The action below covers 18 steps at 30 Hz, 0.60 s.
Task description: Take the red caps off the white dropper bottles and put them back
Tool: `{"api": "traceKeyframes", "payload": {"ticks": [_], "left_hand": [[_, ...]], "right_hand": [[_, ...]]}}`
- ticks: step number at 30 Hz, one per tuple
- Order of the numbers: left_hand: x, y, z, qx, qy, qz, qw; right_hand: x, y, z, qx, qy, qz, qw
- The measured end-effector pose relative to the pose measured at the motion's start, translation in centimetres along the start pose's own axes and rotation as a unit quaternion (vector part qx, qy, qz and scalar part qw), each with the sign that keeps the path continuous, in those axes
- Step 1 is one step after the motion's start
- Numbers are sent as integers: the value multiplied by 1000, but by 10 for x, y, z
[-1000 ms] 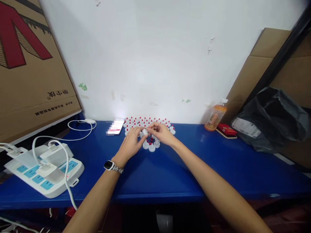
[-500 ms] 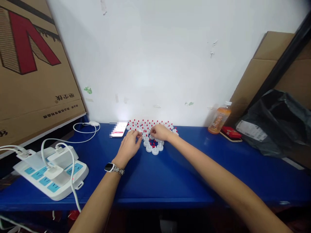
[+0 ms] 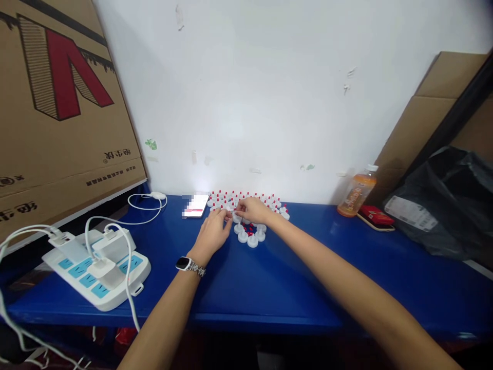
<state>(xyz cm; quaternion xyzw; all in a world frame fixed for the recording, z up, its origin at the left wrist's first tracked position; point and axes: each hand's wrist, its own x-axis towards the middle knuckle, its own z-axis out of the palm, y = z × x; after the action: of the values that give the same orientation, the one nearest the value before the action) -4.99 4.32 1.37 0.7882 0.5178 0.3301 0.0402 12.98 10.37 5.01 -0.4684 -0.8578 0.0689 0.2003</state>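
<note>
Several white round nozzle caps (image 3: 252,240) stand on the blue table, most of the far ones topped with small red tips (image 3: 279,199). Loose red tips (image 3: 250,234) lie among the nearer caps, whose spouts are bare. My left hand (image 3: 214,231) is at the left edge of this group, thumb and fingers pinched on what looks like a white nozzle cap. My right hand (image 3: 252,209) reaches over the caps, its fingertips closed and meeting those of the left. Whatever the right fingers hold is too small and hidden to name.
At left a white power strip (image 3: 98,293) with plugs and cables lies before a large cardboard box (image 3: 77,128). Behind my left hand is a phone (image 3: 197,205). An orange drink bottle (image 3: 357,192), a red packet (image 3: 376,216) and a dark plastic bag (image 3: 442,205) are at right.
My right hand has moved left relative to the caps, so its fingertips now meet those of my left hand. The whole view has shifted slightly.
</note>
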Motion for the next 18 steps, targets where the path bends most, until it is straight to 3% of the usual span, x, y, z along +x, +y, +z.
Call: {"api": "traceKeyframes", "payload": {"ticks": [4,8,10,13,18], "left_hand": [[1,4,0,-29,54,22,998],[2,10,1,-73,59,58,994],[3,11,1,-88,45,75,992],[4,13,1,-108,33,103,988],[4,17,-3,-114,34,129,985]], "right_hand": [[-9,-4,-6,157,90,8,983],[-27,-11,-3,321,113,17,940],[-37,-13,1,327,120,19,937],[-47,-14,3,262,137,-5,955],[-53,-16,-5,236,118,-14,964]]}}
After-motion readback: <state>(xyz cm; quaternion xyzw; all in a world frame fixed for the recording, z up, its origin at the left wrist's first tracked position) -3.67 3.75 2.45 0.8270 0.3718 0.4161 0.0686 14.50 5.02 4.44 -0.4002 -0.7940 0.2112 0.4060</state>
